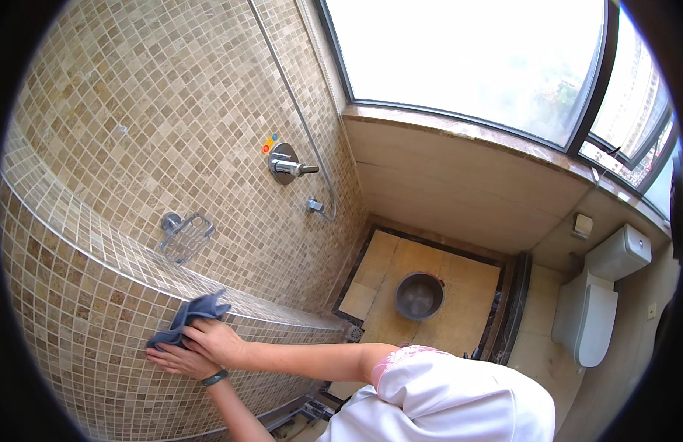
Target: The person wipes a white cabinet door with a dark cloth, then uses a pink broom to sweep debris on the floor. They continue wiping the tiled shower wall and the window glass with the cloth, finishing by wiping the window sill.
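A dark blue-grey cloth [195, 315] is bunched against the mosaic-tiled wall [98, 326], near its corner edge. My right hand [217, 338] holds the cloth from the window side, with its fingers partly hidden in the folds. Just below it, my left hand [181, 362] lies flattened over the lower end of the cloth, its fingers spread towards the wall. The two hands touch and partly overlap. A dark bangle [214, 378] circles my left wrist.
Above the cloth, a wire soap basket [187, 237] juts from the wall. Further along are a chrome shower valve [286, 164] and a hose outlet [315, 206]. A grey basin [420, 296] stands on the shower floor. Beyond a dark stone curb [512, 309] is a white toilet [593, 315].
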A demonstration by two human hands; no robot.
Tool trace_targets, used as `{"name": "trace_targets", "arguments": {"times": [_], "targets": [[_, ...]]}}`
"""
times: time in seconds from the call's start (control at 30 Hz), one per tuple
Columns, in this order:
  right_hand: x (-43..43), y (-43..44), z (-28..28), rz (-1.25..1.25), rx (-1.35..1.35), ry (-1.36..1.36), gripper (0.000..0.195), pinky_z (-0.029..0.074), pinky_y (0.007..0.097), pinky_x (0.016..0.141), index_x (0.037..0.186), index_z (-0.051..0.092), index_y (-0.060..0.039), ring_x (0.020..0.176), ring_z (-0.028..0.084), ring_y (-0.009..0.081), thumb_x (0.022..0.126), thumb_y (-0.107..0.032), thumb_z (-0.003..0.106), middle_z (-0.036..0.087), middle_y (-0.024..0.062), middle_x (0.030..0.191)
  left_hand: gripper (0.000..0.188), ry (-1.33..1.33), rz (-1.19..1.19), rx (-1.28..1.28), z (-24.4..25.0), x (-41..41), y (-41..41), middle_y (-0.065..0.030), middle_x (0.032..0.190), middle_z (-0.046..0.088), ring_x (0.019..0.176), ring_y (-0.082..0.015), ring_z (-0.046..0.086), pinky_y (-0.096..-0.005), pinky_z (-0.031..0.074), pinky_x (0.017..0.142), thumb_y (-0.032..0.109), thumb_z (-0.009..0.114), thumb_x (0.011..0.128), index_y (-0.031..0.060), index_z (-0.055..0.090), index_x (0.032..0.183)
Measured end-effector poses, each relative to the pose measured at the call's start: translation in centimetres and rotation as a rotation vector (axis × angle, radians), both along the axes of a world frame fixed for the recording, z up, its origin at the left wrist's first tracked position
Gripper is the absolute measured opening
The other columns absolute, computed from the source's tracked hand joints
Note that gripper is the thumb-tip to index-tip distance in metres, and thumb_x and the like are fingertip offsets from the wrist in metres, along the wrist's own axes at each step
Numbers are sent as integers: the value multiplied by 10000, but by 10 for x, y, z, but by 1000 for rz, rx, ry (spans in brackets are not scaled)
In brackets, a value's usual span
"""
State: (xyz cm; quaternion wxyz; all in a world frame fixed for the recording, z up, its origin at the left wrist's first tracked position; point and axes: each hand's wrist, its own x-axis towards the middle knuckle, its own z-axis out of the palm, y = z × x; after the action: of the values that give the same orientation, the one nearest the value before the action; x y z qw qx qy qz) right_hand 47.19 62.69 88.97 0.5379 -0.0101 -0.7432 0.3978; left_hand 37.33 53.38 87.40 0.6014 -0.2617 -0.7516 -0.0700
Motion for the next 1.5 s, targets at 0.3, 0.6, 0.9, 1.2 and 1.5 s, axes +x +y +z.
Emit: {"name": "trace_targets", "arguments": {"times": [0.3,0.6,0.9,1.2,1.5], "targets": [[-11,-30,-47,235,40,-288,303,544,426,668,1109,583,-61,844,642,360,822,-119,659,616,175,962,653,-246,46,-49,-44,1,-82,-272,1569,191,1441,-467,198,-601,192,1130,284,570,952,32,278,1479],[-27,-55,46,425,15,-155,331,555,405,690,1252,584,-59,820,682,360,922,-67,582,698,164,973,669,-187,49,163,25,-21,-117,-302,1552,200,1437,-494,165,-594,146,1143,281,622,903,-30,343,1425],[-71,-78,-22,1026,-335,-522,317,520,314,899,1254,584,-18,1052,666,218,989,-191,564,698,111,1142,593,-474,216,238,-37,0,-179,-234,1572,222,1461,-428,161,-548,136,1162,277,604,931,22,411,1430],[-93,-161,53,1273,-487,-600,417,408,370,1075,1387,458,-30,1265,530,261,1040,-261,464,564,168,1346,501,-315,414,456,49,-28,-236,-214,1558,215,1440,-429,162,-529,160,1144,226,543,962,15,450,1407],[-119,-202,-35,1193,-259,-928,479,396,351,1046,1336,504,-4,1237,538,214,1024,-368,486,587,121,1318,576,-670,264,865,-55,-35,-261,-276,1401,395,1267,-457,412,-500,346,1060,110,559,908,-34,362,1430]]}}
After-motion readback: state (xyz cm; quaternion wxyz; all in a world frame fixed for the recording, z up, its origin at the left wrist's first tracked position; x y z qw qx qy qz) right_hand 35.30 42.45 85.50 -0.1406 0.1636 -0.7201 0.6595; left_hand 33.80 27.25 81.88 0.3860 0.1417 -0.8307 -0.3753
